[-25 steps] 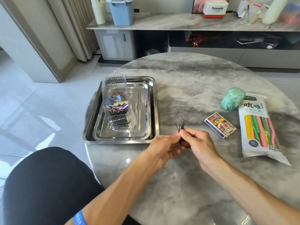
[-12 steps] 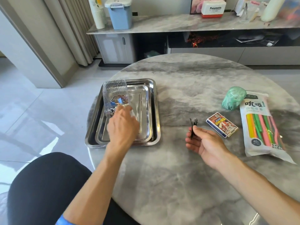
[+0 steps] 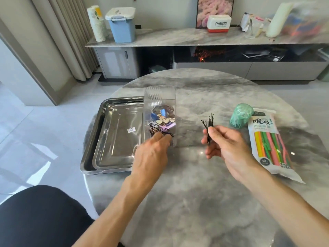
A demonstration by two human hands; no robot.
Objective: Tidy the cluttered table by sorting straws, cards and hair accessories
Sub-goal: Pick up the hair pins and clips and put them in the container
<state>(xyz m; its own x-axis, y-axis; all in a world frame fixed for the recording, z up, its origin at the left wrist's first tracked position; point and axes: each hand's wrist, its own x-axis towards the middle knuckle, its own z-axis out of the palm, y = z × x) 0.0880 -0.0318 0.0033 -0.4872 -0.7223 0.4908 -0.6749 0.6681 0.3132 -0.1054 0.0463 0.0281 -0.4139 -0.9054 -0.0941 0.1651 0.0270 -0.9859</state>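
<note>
**Hairpins in one hand, clear box in the other**

The right hand pinches a bunch of black hairpins between thumb and fingers, raised above the marble tabletop. The left hand holds the near end of a clear plastic box of hair accessories, its grip closed on it, at the right edge of the steel tray. A bag of coloured straws lies to the right, a green bundle just beside it.
</note>
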